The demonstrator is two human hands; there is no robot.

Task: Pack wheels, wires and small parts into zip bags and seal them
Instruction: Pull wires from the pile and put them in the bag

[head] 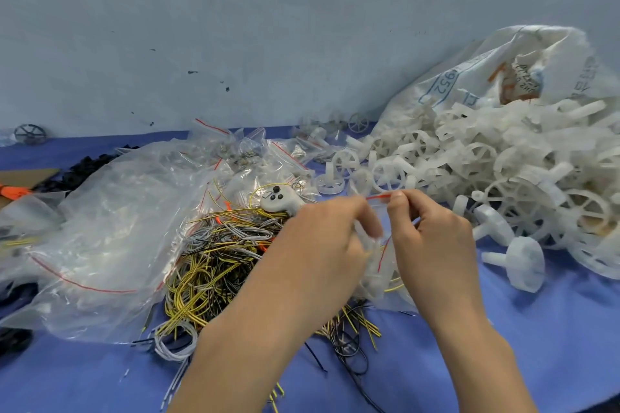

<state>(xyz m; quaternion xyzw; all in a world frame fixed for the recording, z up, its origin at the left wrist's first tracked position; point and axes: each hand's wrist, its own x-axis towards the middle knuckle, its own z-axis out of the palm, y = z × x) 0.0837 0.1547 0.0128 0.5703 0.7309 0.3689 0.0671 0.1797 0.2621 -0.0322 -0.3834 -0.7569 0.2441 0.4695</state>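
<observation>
Both the left hand [322,238] and right hand [432,231] pinch a small zip bag [382,261] above the wire pile [214,265]; its contents are blurred.

bare blue table [553,329] beside wheel pile [486,171]

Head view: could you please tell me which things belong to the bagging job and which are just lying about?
In use: zip bag, left hand, right hand, wires, white wheels.
Lying about: cardboard, sack, grey wheel.
</observation>
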